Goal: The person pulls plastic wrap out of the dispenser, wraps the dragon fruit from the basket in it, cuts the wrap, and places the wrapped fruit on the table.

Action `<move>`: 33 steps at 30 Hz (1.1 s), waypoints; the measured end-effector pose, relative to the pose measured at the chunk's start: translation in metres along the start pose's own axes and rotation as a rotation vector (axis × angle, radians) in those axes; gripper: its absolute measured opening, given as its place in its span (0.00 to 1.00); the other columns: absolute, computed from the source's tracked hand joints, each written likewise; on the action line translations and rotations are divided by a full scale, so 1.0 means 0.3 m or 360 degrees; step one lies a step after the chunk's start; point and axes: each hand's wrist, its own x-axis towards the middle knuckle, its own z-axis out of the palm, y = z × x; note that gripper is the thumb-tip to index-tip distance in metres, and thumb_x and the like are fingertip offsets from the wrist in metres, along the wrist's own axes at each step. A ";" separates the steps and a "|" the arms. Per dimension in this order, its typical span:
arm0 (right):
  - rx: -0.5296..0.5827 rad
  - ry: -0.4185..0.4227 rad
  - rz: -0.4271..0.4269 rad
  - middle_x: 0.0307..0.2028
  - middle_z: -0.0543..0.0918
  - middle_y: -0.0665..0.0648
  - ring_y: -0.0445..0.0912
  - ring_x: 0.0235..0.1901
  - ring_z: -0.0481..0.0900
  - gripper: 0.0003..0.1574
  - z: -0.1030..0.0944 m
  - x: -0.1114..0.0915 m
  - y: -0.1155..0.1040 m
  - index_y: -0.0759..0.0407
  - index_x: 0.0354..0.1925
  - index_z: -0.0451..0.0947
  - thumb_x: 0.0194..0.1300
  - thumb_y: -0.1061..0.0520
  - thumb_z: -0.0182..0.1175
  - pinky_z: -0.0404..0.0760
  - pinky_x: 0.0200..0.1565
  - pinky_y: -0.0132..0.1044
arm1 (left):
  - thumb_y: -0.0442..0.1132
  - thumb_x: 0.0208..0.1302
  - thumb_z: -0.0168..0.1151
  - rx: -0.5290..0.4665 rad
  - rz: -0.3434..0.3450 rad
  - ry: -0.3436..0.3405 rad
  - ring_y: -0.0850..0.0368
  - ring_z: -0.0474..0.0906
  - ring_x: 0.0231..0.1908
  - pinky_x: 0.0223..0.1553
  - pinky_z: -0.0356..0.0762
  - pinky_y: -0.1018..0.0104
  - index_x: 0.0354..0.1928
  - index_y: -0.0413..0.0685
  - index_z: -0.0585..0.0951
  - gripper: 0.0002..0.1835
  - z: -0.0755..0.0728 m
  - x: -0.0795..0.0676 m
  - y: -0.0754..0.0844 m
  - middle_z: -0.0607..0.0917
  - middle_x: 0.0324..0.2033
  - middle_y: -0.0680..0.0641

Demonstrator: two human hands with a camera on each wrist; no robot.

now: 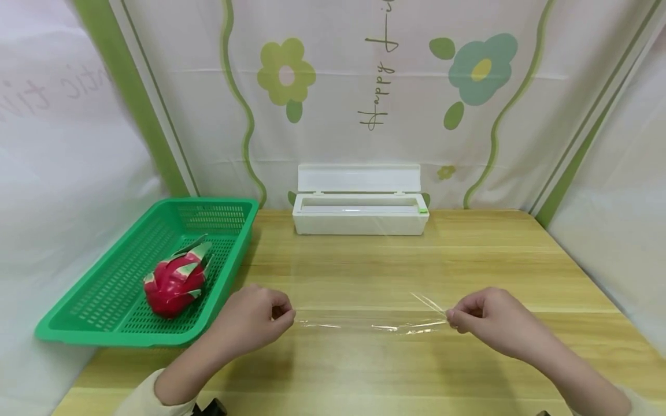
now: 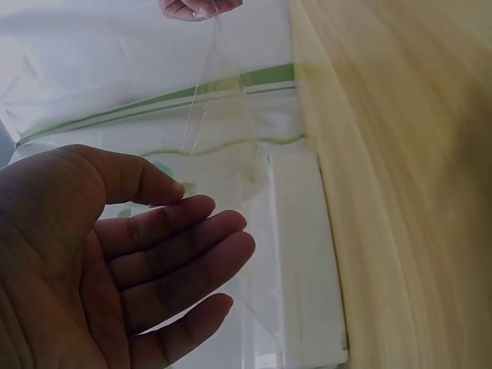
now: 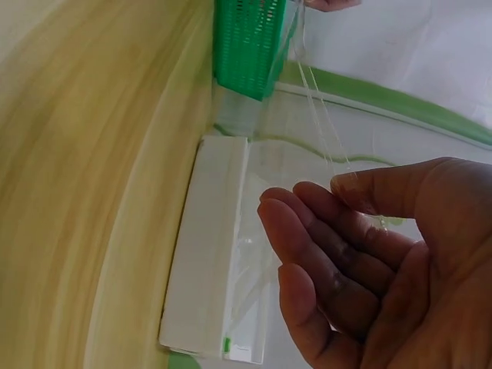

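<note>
Left hand (image 1: 252,319) and right hand (image 1: 493,323) both pinch clear film (image 1: 385,327); white box (image 1: 361,224) at film's 12 o'clock. Dragon fruit (image 1: 174,286), film's 9 o'clock: head view only.

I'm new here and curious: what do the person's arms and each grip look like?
The left grip and right grip are ungloved. The left sleeve and right sleeve are cream. A black object, too cropped to identify, shows beside the left sleeve.

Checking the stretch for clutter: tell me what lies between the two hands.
Clear film spans from the left hand to the right hand, in the head view.
</note>
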 end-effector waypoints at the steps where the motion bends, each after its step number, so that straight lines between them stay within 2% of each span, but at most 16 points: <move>1: -0.0004 -0.0009 0.0011 0.28 0.83 0.46 0.44 0.31 0.79 0.15 0.008 0.001 0.005 0.49 0.27 0.83 0.67 0.45 0.61 0.75 0.28 0.37 | 0.38 0.58 0.64 0.0009 0.0008 -0.0012 0.70 0.67 0.17 0.21 0.69 0.71 0.20 0.58 0.83 0.10 0.005 -0.001 -0.003 0.74 0.15 0.66; 7: -0.0014 -0.0046 0.0012 0.25 0.82 0.47 0.43 0.28 0.78 0.15 0.062 0.008 0.037 0.51 0.26 0.82 0.67 0.46 0.61 0.74 0.27 0.36 | 0.39 0.57 0.64 0.0074 0.0029 -0.0071 0.68 0.64 0.15 0.16 0.65 0.70 0.17 0.59 0.79 0.13 0.036 -0.002 -0.029 0.70 0.11 0.65; 12: -0.0121 -0.0020 -0.0024 0.17 0.76 0.44 0.37 0.17 0.64 0.15 0.109 0.020 0.055 0.49 0.22 0.80 0.65 0.48 0.62 0.65 0.20 0.31 | 0.37 0.56 0.64 0.0134 0.0126 -0.0079 0.69 0.61 0.14 0.15 0.62 0.71 0.15 0.59 0.76 0.14 0.071 -0.003 -0.059 0.68 0.11 0.65; 15: -0.0211 0.0009 -0.0051 0.13 0.72 0.42 0.35 0.14 0.59 0.16 0.133 0.028 0.063 0.47 0.20 0.79 0.65 0.49 0.63 0.61 0.18 0.30 | 0.37 0.54 0.63 0.0195 0.0178 -0.0083 0.70 0.56 0.14 0.14 0.54 0.72 0.11 0.59 0.70 0.18 0.099 -0.003 -0.069 0.62 0.09 0.66; 19: -0.0328 0.0044 -0.0068 0.13 0.69 0.41 0.35 0.15 0.61 0.16 0.162 0.033 0.074 0.45 0.19 0.77 0.63 0.50 0.64 0.63 0.19 0.31 | 0.37 0.51 0.61 0.0295 0.0218 -0.0084 0.69 0.50 0.14 0.14 0.47 0.71 0.09 0.58 0.61 0.21 0.134 -0.007 -0.075 0.54 0.09 0.64; 26: -0.0511 0.0115 -0.0006 0.12 0.66 0.42 0.36 0.14 0.62 0.23 0.197 0.044 0.093 0.45 0.14 0.68 0.59 0.49 0.67 0.62 0.20 0.32 | 0.39 0.54 0.60 0.0322 0.0111 -0.0172 0.66 0.54 0.14 0.14 0.54 0.69 0.09 0.57 0.63 0.21 0.175 -0.015 -0.076 0.57 0.09 0.60; 33: -0.0608 0.0144 -0.0033 0.11 0.65 0.42 0.37 0.14 0.62 0.26 0.221 0.056 0.106 0.46 0.12 0.65 0.59 0.48 0.68 0.61 0.19 0.32 | 0.39 0.56 0.60 0.0384 0.0043 -0.0210 0.63 0.58 0.13 0.14 0.61 0.67 0.10 0.55 0.64 0.21 0.202 -0.017 -0.069 0.62 0.10 0.58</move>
